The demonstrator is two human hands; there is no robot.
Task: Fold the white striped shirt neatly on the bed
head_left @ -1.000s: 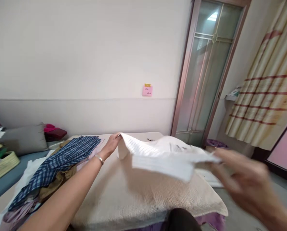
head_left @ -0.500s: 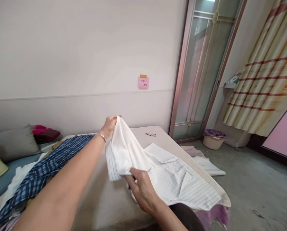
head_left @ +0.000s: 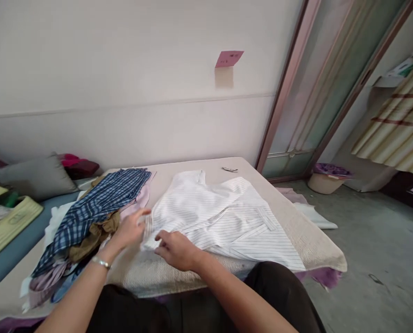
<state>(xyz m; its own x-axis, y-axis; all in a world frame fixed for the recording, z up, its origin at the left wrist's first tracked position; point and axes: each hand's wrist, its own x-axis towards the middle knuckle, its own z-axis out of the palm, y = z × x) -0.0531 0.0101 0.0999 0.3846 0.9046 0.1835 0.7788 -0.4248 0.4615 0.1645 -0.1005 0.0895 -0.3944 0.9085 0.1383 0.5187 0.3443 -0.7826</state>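
White pinstriped shirt point(head_left: 223, 219), spread flat and rumpled on the beige bed cover point(head_left: 317, 245)

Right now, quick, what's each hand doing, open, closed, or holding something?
Left hand: fingers pinching the near edge of the white pinstriped cotton shirt.
Right hand: curled, knuckles up, resting on the same shirt edge; whether it grips cannot be told.

A cream-covered bed point(head_left: 310, 243) bears a striped white shirt point(head_left: 223, 217) and clothes pile point(head_left: 88, 222).
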